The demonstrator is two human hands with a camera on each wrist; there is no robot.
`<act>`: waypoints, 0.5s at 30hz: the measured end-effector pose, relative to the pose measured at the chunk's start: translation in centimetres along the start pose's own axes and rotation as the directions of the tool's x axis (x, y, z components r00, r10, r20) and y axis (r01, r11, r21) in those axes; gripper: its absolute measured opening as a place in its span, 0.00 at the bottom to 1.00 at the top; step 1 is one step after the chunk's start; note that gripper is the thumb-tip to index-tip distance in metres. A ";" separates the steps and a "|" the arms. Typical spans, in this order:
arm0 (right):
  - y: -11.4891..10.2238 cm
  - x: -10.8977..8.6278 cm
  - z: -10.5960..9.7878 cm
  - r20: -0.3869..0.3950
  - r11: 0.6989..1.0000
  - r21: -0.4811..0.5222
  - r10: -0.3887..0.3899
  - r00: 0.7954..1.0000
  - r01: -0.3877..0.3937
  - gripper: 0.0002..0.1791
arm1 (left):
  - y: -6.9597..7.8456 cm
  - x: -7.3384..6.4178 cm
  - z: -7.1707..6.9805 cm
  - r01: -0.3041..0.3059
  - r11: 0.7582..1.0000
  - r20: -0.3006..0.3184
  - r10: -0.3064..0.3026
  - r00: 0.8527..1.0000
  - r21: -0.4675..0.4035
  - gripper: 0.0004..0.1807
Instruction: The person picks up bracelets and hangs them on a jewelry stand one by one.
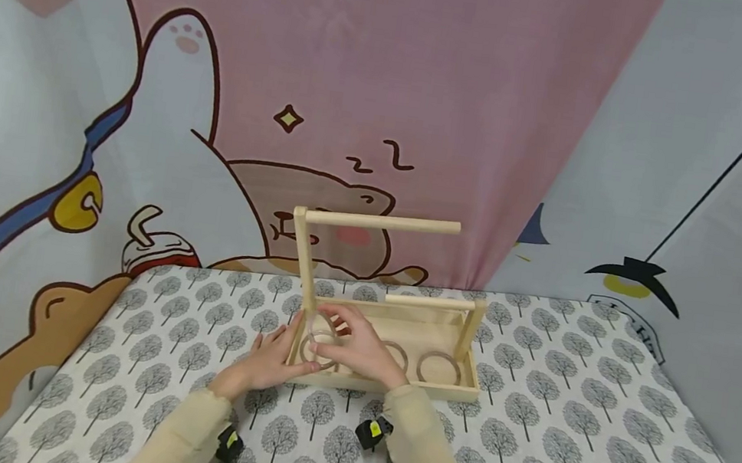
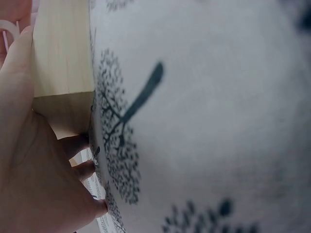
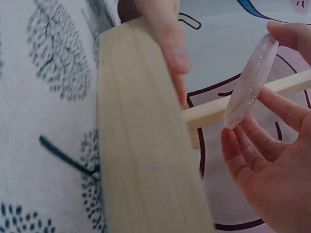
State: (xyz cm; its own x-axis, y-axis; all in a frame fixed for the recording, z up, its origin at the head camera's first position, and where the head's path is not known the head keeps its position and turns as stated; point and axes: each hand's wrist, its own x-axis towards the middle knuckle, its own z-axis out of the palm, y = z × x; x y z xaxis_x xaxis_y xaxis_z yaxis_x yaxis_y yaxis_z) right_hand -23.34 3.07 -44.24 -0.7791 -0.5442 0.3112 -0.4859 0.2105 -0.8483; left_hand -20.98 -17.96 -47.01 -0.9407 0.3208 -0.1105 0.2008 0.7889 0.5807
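A pale wooden jewellery stand (image 1: 421, 390) lies on the cloth: a shallow tray with a tall post and bar at the left, a shorter pair at the right. My left hand (image 1: 268, 360) grips its near left corner, thumb over the front wall and fingers along the end. Over the tray's left part, my right hand (image 1: 362, 346) pinches a glossy, pale pink bangle (image 3: 250, 86) between thumb and fingers, tilted on edge in the right wrist view. Two more bangles lie in the tray, a middle one (image 1: 406, 360) partly behind my right wrist and a right one (image 1: 420, 366).
The tall post (image 1: 305, 262) rises right beside my right fingertips, its upper bar (image 1: 382, 222) reaching right. The lower bar (image 1: 432, 301) points left from the short post (image 1: 470, 329). A tree-patterned cloth (image 1: 518, 450) covers the table; a printed curtain (image 1: 429, 100) hangs behind.
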 end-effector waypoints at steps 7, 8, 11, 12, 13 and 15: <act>-1.1 0.1 0.0 -0.003 0.999 -0.022 -0.031 1.000 0.031 0.37 | -0.2 0.0 0.1 0.007 1.000 -0.001 -0.007 1.000 0.012 0.56; -1.1 0.2 -0.1 -0.005 0.999 -0.031 -0.035 0.999 0.035 0.37 | -0.3 0.0 0.1 0.006 1.000 -0.004 -0.006 1.000 0.013 0.56; -1.4 0.2 -0.3 -0.024 0.998 -0.045 -0.048 0.999 0.046 0.37 | -0.2 0.1 0.1 -0.002 1.000 -0.011 0.002 1.000 0.007 0.55; -1.5 0.2 -0.4 -0.029 0.998 -0.046 -0.051 0.998 0.050 0.37 | -0.2 0.1 0.1 -0.006 1.000 -0.013 0.006 1.000 0.007 0.55; -1.5 0.2 -0.5 -0.035 0.998 -0.049 -0.052 0.998 0.051 0.37 | -0.2 0.1 0.1 -0.008 1.000 -0.014 0.009 1.000 0.008 0.55; -1.6 0.3 -0.6 -0.043 0.997 -0.054 -0.054 0.998 0.052 0.36 | -0.1 0.1 0.1 -0.013 1.000 -0.016 0.013 1.000 0.010 0.54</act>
State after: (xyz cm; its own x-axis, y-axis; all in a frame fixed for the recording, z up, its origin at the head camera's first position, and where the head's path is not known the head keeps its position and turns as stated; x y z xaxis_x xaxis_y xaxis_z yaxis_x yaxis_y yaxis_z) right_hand -22.99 3.07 -42.52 -0.7677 -0.5197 0.3749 -0.5465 0.2255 -0.8065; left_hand -21.11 -17.97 -47.20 -0.9421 0.3230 -0.0901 0.2160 0.7901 0.5737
